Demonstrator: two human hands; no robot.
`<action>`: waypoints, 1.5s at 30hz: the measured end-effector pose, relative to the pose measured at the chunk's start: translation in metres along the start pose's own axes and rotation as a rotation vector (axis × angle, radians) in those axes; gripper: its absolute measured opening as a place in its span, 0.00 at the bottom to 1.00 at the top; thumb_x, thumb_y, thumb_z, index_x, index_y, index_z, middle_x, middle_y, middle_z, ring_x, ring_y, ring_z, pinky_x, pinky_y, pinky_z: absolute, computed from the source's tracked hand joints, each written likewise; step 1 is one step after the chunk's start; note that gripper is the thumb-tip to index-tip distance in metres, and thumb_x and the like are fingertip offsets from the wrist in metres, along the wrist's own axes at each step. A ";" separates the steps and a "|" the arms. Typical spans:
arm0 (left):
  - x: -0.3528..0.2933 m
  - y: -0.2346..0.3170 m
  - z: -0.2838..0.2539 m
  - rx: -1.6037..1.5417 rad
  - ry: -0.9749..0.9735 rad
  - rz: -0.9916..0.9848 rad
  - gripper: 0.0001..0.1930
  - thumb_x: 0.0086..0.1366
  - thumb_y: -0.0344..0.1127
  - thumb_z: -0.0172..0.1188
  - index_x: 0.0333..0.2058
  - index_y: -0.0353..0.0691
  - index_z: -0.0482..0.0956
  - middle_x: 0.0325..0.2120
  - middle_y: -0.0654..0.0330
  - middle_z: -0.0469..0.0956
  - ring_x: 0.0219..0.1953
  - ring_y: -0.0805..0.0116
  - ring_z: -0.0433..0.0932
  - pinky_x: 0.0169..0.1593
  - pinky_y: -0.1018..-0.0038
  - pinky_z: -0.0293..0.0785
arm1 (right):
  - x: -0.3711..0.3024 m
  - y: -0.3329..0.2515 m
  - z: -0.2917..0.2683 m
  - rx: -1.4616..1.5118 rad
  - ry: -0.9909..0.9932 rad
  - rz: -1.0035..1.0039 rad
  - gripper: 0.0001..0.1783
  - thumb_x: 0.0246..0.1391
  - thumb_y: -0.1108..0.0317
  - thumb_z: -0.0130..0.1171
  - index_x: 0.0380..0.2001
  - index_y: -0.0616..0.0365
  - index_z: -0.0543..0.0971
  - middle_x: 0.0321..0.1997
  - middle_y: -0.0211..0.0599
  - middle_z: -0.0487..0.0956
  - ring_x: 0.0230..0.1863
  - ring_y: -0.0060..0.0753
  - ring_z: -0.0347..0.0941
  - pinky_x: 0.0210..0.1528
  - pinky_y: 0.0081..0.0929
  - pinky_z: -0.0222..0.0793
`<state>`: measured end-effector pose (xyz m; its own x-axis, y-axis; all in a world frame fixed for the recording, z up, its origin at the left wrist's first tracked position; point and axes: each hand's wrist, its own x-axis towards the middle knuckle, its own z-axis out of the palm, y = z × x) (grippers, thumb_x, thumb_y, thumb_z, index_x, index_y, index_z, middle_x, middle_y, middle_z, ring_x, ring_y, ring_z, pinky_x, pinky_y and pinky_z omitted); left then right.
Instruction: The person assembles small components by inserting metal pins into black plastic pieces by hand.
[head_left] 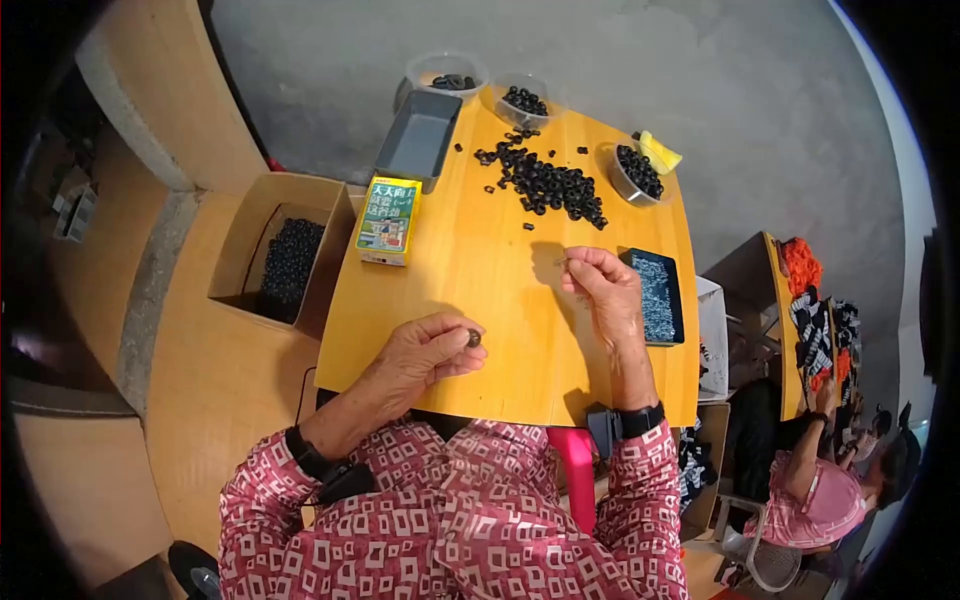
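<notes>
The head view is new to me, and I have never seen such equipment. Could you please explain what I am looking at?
There is no machine here: a person works with two bare hands. The camera sits on the person's head and looks down; its wide lens bends straight edges. Picture left is the person's left.

On the yellow table lie a pile of black rings, three bowls holding black pieces, a grey tray, a small box and a black tray of tiny pale pieces.

The left hand holds a dark round piece. The right hand pinches a tiny piece, too small to identify.
</notes>
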<state>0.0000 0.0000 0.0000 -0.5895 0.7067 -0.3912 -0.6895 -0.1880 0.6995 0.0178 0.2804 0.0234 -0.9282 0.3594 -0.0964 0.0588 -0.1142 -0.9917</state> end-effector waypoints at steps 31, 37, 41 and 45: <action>-0.008 -0.014 0.003 -0.152 -0.086 0.113 0.15 0.68 0.38 0.62 0.48 0.35 0.79 0.40 0.58 0.81 0.41 0.70 0.82 0.50 0.76 0.79 | -0.101 0.013 0.077 -0.540 -0.144 -0.750 0.11 0.49 0.80 0.66 0.37 0.62 0.82 0.40 0.40 0.79 0.42 0.37 0.74 0.44 0.31 0.71; -0.009 -0.011 0.003 -0.089 -0.059 0.104 0.12 0.68 0.34 0.61 0.47 0.34 0.80 0.42 0.58 0.81 0.44 0.71 0.81 0.51 0.74 0.80 | -0.098 0.010 0.077 -0.713 -0.162 -0.884 0.12 0.43 0.79 0.67 0.35 0.61 0.82 0.39 0.40 0.79 0.41 0.42 0.74 0.44 0.35 0.72; -0.007 -0.013 0.001 -0.063 -0.088 0.130 0.13 0.68 0.34 0.61 0.47 0.33 0.80 0.42 0.58 0.81 0.44 0.71 0.81 0.50 0.74 0.80 | -0.099 0.002 0.079 -0.748 -0.125 -0.887 0.11 0.43 0.79 0.67 0.34 0.62 0.82 0.39 0.40 0.79 0.41 0.42 0.74 0.44 0.36 0.72; -0.010 -0.011 0.004 -0.074 -0.040 0.111 0.16 0.67 0.36 0.64 0.48 0.31 0.80 0.39 0.59 0.81 0.41 0.74 0.81 0.49 0.79 0.78 | -0.092 0.007 0.077 -0.821 -0.171 -0.971 0.13 0.42 0.78 0.68 0.35 0.62 0.82 0.40 0.40 0.79 0.41 0.43 0.74 0.45 0.37 0.72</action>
<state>0.0151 -0.0023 -0.0009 -0.6476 0.7051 -0.2888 -0.6513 -0.3154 0.6902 0.0755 0.1751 0.0315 -0.7490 -0.1561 0.6440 -0.5139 0.7503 -0.4159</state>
